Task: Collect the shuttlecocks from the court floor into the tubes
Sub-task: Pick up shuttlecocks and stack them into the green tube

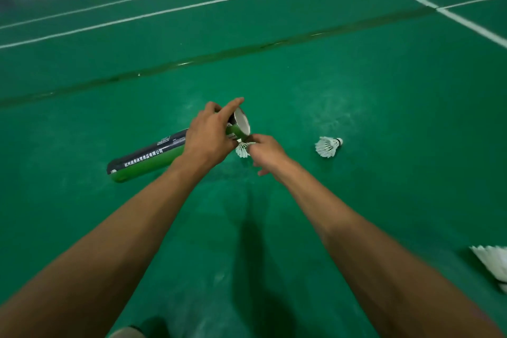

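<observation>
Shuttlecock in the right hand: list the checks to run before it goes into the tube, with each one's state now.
1. The tube is open at its mouth: ok.
2. The left hand grips the tube near the mouth: ok.
3. The right hand pinches the shuttlecock: ok.
4. Shuttlecock lined up with the mouth: not ok, it hangs just below the rim.
5. Cork end leading: cannot tell, fingers hide it.
6. The court floor is cleared: not ok, a loose shuttlecock lies to the right, and more feathers show at the right edge.
</observation>
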Demonstrator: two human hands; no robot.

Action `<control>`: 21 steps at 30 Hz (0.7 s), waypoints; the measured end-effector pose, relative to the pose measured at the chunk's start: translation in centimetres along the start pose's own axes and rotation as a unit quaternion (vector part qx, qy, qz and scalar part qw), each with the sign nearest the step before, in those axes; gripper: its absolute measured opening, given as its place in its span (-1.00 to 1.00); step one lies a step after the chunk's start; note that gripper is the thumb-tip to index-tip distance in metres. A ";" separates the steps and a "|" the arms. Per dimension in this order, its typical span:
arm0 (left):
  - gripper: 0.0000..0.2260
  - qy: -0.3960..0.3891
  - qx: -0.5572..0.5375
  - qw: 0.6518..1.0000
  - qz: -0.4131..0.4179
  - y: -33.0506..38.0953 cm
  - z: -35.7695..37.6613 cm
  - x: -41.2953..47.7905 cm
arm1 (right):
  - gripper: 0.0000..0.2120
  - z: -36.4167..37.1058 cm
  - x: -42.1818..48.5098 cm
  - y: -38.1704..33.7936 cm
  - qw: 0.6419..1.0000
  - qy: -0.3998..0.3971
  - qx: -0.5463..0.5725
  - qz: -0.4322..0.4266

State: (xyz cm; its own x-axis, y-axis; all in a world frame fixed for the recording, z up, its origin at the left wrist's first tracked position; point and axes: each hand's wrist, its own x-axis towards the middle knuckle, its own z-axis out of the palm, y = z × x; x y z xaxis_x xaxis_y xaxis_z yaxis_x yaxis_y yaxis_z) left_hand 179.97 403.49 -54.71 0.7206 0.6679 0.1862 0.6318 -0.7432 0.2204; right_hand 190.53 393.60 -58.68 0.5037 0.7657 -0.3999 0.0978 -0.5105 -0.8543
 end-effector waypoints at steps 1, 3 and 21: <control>-0.17 -0.007 0.006 1.000 0.002 -0.9 0.1 0.3 | -0.53 0.6 0.8 0.1 1.000 -0.003 0.008 0.012; -0.14 -0.018 0.015 1.000 0.006 -2.6 0.1 1.3 | -0.52 1.8 2.4 0.2 0.999 -0.006 0.030 0.032; -0.17 0.017 -0.002 0.997 0.075 -8.2 5.7 10.3 | -0.58 4.5 10.5 -1.0 0.981 -0.017 0.098 0.164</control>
State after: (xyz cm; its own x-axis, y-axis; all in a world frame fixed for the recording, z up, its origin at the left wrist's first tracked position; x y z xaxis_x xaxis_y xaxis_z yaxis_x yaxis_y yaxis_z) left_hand 183.86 416.27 -60.08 0.7964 0.5510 0.2495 0.5168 -0.8342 0.1924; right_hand 191.88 403.90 -63.55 0.4517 0.5861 -0.6726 -0.2347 -0.6493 -0.7234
